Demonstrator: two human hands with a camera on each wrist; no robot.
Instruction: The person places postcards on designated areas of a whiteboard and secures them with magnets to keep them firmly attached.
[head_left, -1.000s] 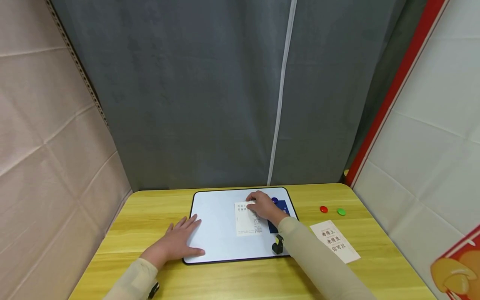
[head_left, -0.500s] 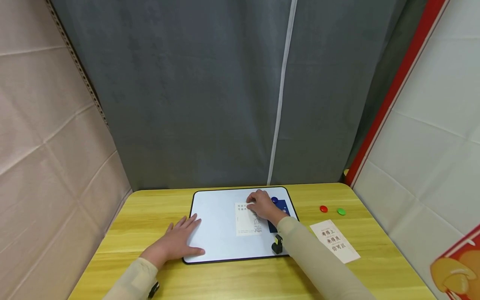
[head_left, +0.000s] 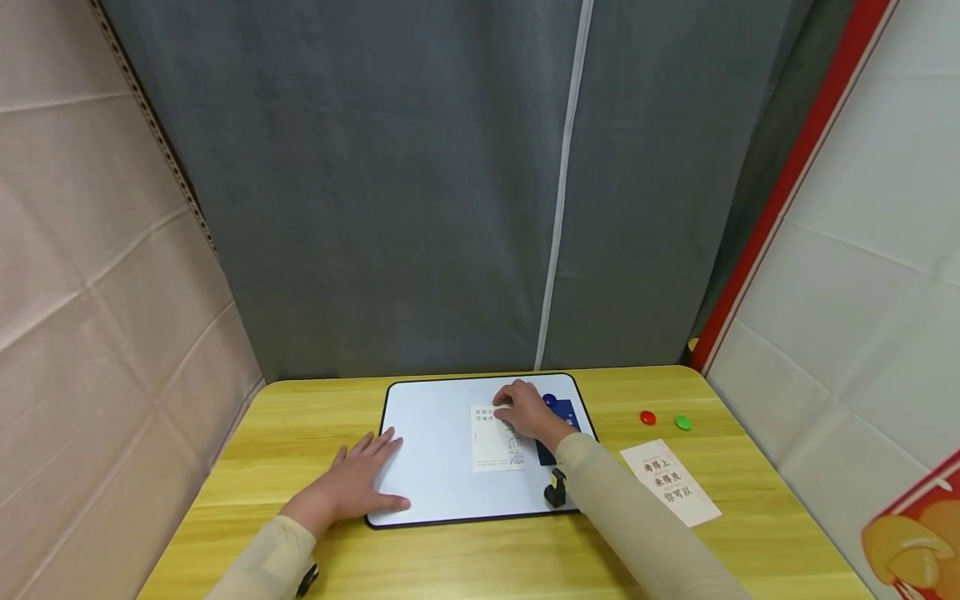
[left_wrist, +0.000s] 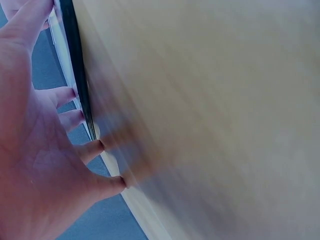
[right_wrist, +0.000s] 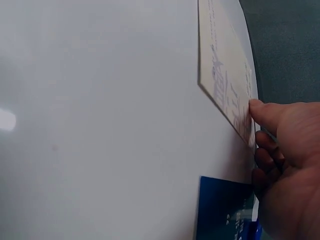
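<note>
A whiteboard (head_left: pixel 435 467) with a black rim lies on the table, and a white printed card (head_left: pixel 491 454) rests on it. At the card's top edge is my right hand (head_left: pixel 525 410), thumb against the card and fingers curled; whether anything small is under the fingertips is hidden. In the right wrist view the thumb meets the white card (right_wrist: pixel 225 75) near its top. A dark blue card (head_left: pixel 567 412) with a blue round magnet (head_left: pixel 549 400) lies partly behind the right wrist. My left hand (head_left: pixel 358 481) rests with spread fingers across the board's left edge.
To the right of the board lie a red magnet (head_left: pixel 648 417), a green magnet (head_left: pixel 682 422) and another printed card (head_left: pixel 670 482) on the wooden table (head_left: pixel 450 562). A grey curtain (head_left: pixel 405 208) hangs behind, with pale cloth walls on both sides.
The white card has shifted very slightly, and the right hand stays at its top edge. The left hand holds its place on the board's left edge.
</note>
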